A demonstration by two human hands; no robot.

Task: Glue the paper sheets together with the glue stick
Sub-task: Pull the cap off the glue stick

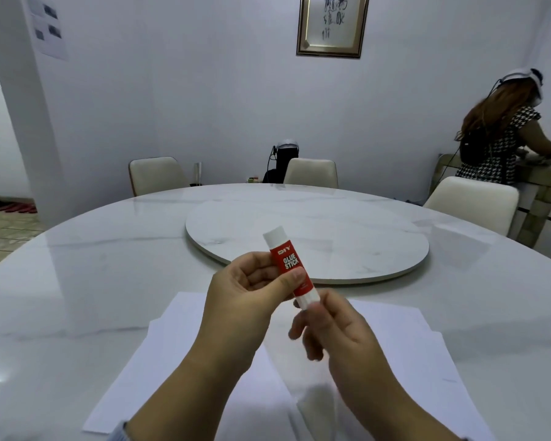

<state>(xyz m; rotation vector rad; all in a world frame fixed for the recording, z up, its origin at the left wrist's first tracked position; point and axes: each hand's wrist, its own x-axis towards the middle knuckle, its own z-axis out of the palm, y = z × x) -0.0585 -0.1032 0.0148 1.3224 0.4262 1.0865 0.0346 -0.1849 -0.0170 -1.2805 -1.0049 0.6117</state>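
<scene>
Fingers: the left hand (252, 291) had its fingers (261, 275) and thumb curled around the red middle of the glue stick (291, 268); the right hand (337, 329) pinched the stick's white lower end with its fingertips (312, 308).
Glue stick: held in the air above the paper sheets (172, 351), tilted, its white cap at the upper end and still on.
Paper sheets: white, overlapping, flat on the tabletop (77, 281) just below both hands.
Handling: the stick looked light, rigid and smooth, so a firm hold on the barrel suits it while the other hand pulls the cap; the sheets looked thin and floppy, likely to slide on the glossy marble unless pressed flat.
Progress: gluing apparently not begun.
</scene>
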